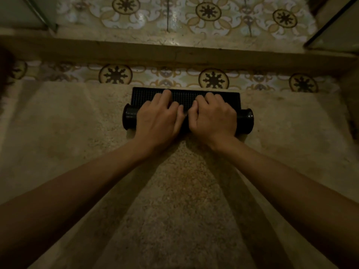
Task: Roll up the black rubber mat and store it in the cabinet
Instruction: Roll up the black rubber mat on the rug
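Pressing down side by side, the left hand (158, 115) and right hand (212, 115) curl over the roll of the black mat (186, 96), fingers hooked over its top, thumbs nearly touching. The roll's ends stick out either side of the hands. Just beyond the knuckles, a short flat strip lies on the floor (174, 191). Rolling looks nearly done; next, one more push forward, then a lift toward the cabinet, not clearly in view.
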Demonstrator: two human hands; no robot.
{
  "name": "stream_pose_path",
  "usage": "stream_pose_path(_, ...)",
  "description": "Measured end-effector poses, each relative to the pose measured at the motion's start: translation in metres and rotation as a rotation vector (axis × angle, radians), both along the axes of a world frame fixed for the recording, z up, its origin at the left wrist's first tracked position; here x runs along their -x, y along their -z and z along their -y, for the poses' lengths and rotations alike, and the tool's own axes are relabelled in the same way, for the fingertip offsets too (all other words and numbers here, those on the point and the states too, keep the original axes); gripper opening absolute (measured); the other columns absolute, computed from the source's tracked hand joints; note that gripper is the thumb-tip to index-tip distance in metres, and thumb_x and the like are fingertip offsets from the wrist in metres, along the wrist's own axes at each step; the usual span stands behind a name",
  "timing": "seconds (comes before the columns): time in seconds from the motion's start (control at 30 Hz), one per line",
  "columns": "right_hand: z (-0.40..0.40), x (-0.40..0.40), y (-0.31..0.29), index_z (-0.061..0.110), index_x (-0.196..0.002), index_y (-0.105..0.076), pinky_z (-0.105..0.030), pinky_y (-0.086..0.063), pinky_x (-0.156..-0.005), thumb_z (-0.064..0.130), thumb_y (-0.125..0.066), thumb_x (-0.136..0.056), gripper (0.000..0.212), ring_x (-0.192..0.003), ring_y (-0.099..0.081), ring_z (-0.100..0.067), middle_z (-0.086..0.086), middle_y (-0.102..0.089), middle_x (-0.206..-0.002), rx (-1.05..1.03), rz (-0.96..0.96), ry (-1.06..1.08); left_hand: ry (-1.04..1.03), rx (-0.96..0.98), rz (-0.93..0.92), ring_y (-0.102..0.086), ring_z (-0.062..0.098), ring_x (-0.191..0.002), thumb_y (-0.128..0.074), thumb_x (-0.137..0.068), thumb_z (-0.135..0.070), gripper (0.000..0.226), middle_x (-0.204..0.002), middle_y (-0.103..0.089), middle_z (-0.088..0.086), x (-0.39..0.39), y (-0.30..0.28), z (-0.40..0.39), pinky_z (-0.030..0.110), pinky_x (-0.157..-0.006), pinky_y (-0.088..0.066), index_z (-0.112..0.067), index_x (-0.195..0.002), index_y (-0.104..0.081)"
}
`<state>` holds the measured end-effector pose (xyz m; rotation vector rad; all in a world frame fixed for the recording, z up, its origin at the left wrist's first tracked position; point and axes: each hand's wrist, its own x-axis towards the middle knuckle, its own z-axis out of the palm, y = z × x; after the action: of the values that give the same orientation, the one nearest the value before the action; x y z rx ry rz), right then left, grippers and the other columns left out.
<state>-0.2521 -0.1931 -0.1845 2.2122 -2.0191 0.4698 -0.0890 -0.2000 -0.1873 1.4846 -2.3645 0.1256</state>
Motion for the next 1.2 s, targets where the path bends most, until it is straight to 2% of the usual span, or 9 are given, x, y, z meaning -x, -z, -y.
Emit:
stream_pose_path(0.17,0.003,0.001,0.000,0.011,-0.086,-0.063,-0.035,-0.034,-0.057,0.034,-0.038,-0.100,0.036,-0.073,-0.056,-0.027,-0.009,-0.062,-0.083,0.023,0.018,-0.004,0.073,0.070,0.118,-0.047,0.029,-0.081,-0.027,-0.103,-0.037,0.038,-0.095,-0.055,0.013,-0.003,0.003,0.005,0.039,-0.065,-0.029,-0.009,-0.092,-0.050)
stream_pose_path(0.3,0.005,0.005,-0.003,0.010,-0.103,-0.061,-0.042,-0.035,-0.075,0.046,-0.037,-0.099,0.043,-0.091,-0.053,-0.032,-0.014,-0.061,-0.100,0.052,-0.090,0.085,0.121,0.043,0.108,-0.049,0.024,-0.072,-0.030,-0.102,-0.034,0.033,-0.089,-0.057,0.012,-0.004,-0.001,0.023,0.032,-0.060,-0.025,-0.012,-0.089,-0.051)
stream_pose_path(0.47,0.025,0.013,-0.006,0.009,-0.086,-0.068,-0.037,-0.038,-0.067,0.046,-0.039,-0.099,0.049,-0.072,-0.051,-0.026,-0.010,-0.062,-0.079,0.020,-0.028,0.030,0.060,0.054,-0.007,-0.035,0.013,-0.061,-0.031,-0.103,-0.033,0.028,-0.080,-0.057,0.006,0.001,-0.005,0.036,0.030,-0.051,-0.023,-0.014,-0.091,-0.048)
stream_pose_path(0.53,0.038,0.014,-0.008,0.010,-0.074,-0.067,-0.031,-0.033,-0.058,0.044,-0.038,-0.099,0.050,-0.059,-0.044,-0.021,-0.004,-0.053,-0.065,-0.003,-0.016,0.055,0.038,0.052,0.010,-0.042,0.018,-0.070,-0.032,-0.103,-0.032,0.028,-0.088,-0.059,0.010,0.002,-0.003,0.034,0.034,-0.056,-0.032,-0.012,-0.097,-0.050)
stream_pose_path(0.63,0.051,0.015,-0.011,0.013,-0.061,-0.057,-0.026,-0.019,-0.048,0.044,-0.034,-0.098,0.053,-0.045,-0.036,-0.017,0.002,-0.040,-0.052,-0.036,-0.010,0.113,0.023,0.058,0.051,-0.049,0.032,-0.100,-0.034,-0.104,-0.036,0.035,-0.110,-0.059,0.017,-0.001,0.007,0.021,0.044,-0.080,-0.040,-0.008,-0.111,-0.055)
stream_pose_path(0.8,0.029,0.011,-0.002,0.012,-0.101,-0.063,-0.037,-0.037,-0.064,0.044,-0.034,-0.102,0.043,-0.073,-0.052,-0.025,-0.009,-0.062,-0.084,0.045,-0.015,0.107,0.055,0.078,0.161,-0.053,0.035,-0.093,-0.033,-0.101,-0.037,0.040,-0.102,-0.062,0.019,-0.002,0.000,0.039,0.043,-0.069,-0.040,-0.005,-0.106,-0.057)
stream_pose_path(0.87,0.020,0.012,0.004,0.011,-0.102,-0.062,-0.041,-0.036,-0.070,0.044,-0.033,-0.103,0.044,-0.082,-0.053,-0.029,-0.012,-0.062,-0.092,0.062,-0.047,0.092,0.061,0.063,0.154,-0.053,0.032,-0.089,-0.033,-0.100,-0.037,0.040,-0.096,-0.063,0.017,-0.001,-0.003,0.046,0.040,-0.066,-0.038,-0.006,-0.101,-0.059)
stream_pose_path(1.07,0.059,0.018,-0.007,0.016,-0.093,-0.065,-0.035,-0.031,-0.064,0.054,-0.028,-0.098,0.053,-0.079,-0.059,-0.028,-0.010,-0.064,-0.086,-0.045,-0.064,0.054,0.038,-0.022,0.106,-0.054,0.027,-0.079,-0.030,-0.099,-0.038,0.047,-0.079,-0.066,0.012,0.006,-0.014,0.066,0.032,-0.057,-0.026,-0.009,-0.085,-0.064)
stream_pose_path(1.2,0.065,0.022,-0.005,0.024,-0.114,-0.061,-0.035,-0.035,-0.070,0.067,-0.028,-0.097,0.057,-0.097,-0.056,-0.028,-0.010,-0.059,-0.108,-0.058,-0.082,0.002,0.016,-0.051,0.093,-0.058,0.024,-0.088,-0.024,-0.101,-0.046,0.050,-0.096,-0.067,0.009,0.006,-0.011,0.071,0.031,-0.058,-0.030,-0.014,-0.101,-0.062)
